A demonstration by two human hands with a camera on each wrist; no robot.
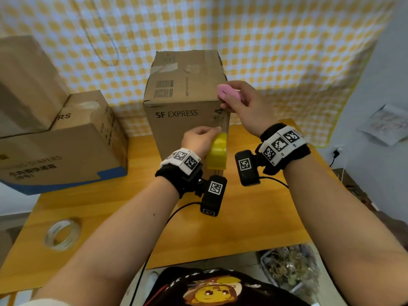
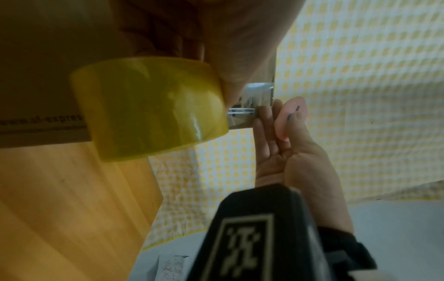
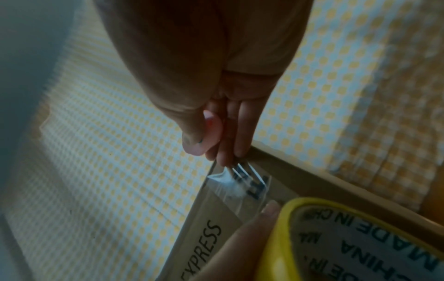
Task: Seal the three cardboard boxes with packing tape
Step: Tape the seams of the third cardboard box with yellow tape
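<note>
A tall brown SF EXPRESS box stands upright on the wooden table. My left hand grips a yellow tape roll against the lower right of the box's front. A clear strip of tape runs from the roll up the box's right front edge. My right hand is at the box's upper right corner and pinches a small pink cutter under the thumb. Its fingertips touch the wrinkled upper end of the strip.
Three more cardboard boxes are piled at the left: a large one, a small one and a blue-edged one. A clear tape roll lies near the table's front left. A plastic tray sits below the table's front right edge. A checked cloth hangs behind.
</note>
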